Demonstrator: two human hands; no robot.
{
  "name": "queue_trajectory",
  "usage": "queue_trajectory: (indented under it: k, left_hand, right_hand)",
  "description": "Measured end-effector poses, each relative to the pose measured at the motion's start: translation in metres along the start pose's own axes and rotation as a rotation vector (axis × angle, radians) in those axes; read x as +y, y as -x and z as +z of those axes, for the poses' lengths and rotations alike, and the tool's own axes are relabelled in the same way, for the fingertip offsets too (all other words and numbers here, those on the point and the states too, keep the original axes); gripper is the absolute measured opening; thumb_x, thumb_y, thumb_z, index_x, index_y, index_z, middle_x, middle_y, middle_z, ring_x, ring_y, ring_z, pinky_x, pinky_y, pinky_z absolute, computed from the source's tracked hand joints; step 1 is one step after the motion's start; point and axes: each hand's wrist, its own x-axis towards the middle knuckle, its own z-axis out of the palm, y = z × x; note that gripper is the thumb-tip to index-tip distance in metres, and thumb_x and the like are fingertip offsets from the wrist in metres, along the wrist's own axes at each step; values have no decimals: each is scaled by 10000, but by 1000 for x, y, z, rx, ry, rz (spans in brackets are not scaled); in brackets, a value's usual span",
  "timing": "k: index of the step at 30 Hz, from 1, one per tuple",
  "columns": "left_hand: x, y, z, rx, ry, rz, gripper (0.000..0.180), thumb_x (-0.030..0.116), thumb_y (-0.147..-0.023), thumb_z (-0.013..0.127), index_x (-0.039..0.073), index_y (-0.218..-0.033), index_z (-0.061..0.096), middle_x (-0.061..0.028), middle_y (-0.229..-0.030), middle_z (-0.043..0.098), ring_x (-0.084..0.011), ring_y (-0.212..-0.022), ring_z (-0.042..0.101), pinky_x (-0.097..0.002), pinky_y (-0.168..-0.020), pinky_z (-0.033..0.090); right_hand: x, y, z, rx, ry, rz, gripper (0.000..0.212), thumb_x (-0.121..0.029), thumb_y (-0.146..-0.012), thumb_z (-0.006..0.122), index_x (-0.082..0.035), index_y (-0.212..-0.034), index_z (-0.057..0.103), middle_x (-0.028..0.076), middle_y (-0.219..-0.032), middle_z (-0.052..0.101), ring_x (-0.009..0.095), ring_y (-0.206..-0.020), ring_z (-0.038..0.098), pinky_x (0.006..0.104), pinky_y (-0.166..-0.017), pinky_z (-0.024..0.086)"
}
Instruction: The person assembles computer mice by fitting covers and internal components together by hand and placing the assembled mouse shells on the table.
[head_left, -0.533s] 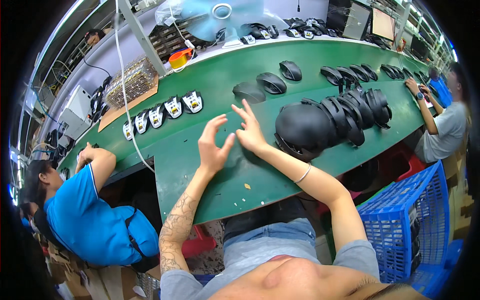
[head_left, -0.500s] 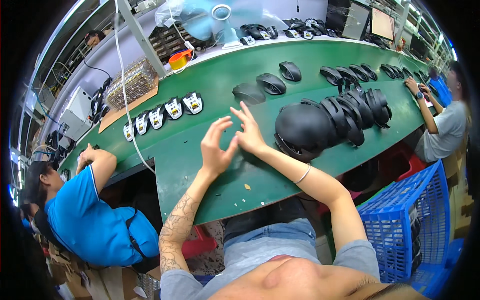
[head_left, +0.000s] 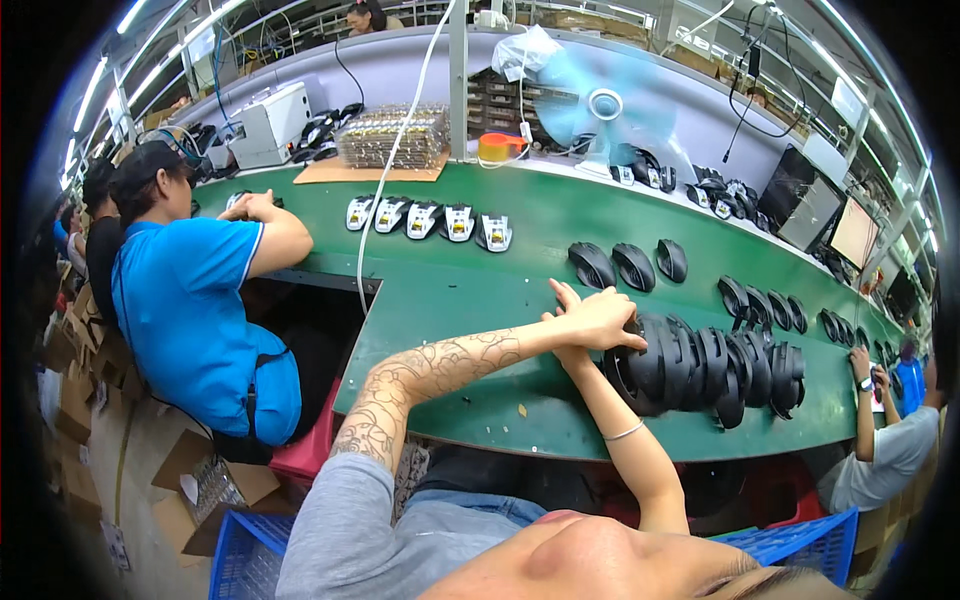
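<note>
Fingers, L hand (head_left: 600,322): thumb and fingertips bent round nr. end of black shell row (head_left: 690,365), thumb apart from the rest; contact likely, firm pinch can't be confirmed. R hand (head_left: 572,352): mostly hidden under L; visible fingertips stick out past L wrist, extended and apart, nothing seen in them, palm not visible.

Shell row lies on green bench (head_left: 500,390), R of both hands, pcs. standing close together. Three black mouse bodies (head_left: 633,268) beyond hands; five white-topped units (head_left: 425,218) further L.

Step in hand (judged): taking a shell from nr. end of row. Next move calls for secure thumb-and-finger grip on end pc. only, w/o dragging its neighbour, and R hand freed from under L.

Vs. earlier frame: hands were raised side by side, short of row; L now crosses over R. View has swung. Row order: no obvious chg.
</note>
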Motion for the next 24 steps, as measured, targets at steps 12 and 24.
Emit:
queue_trajectory:
  k: [12,24]
  left_hand:
    - [-15,-14,-6,-334,949,57,237,289,-781,699,80,-778,588,32,-761,581,-48,-735,522,-232,-717,449]
    - [-69,28,-69,625,1346,21,61,99,-864,596,61,-888,555,-7,-829,592,-84,-774,580,-227,-682,486]
  right_hand:
    - [15,-6,7,-2,554,-181,556,-138,-803,544,-115,-1332,374,72,-1321,434,252,-1264,340,389,-1059,250]
    - [-33,-18,-9,190,-136,227,440,-9,-687,584,-11,-1122,519,161,-1041,556,278,-952,555,351,-712,469]
